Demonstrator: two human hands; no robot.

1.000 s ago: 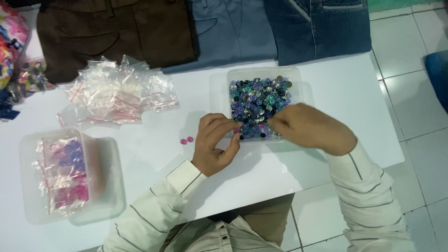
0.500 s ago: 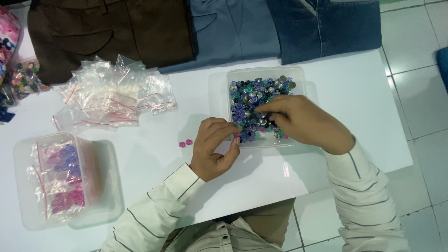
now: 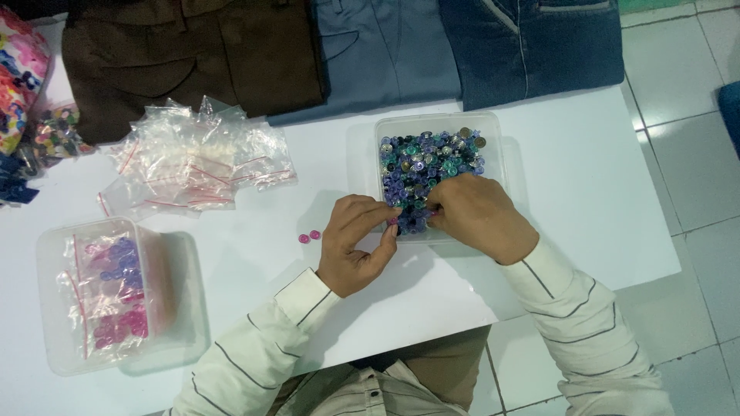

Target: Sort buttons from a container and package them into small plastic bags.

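Buttons [image 3: 428, 166] fill clear tub [image 3: 493, 131] on table [image 3: 586, 200]. Right hand [image 3: 478, 218] digs into tub's near edge, fingers bunched, grip hidden. Left hand [image 3: 356, 243] beside it, fingertips pinched on a pink button. Two pink buttons [image 3: 309, 236] left of tub; empty bags [image 3: 193, 166] farther left.

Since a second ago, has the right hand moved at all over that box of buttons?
Yes. The right hand has slid toward the box's near left corner, closer to the left hand; its fingertips now dig into the buttons there.
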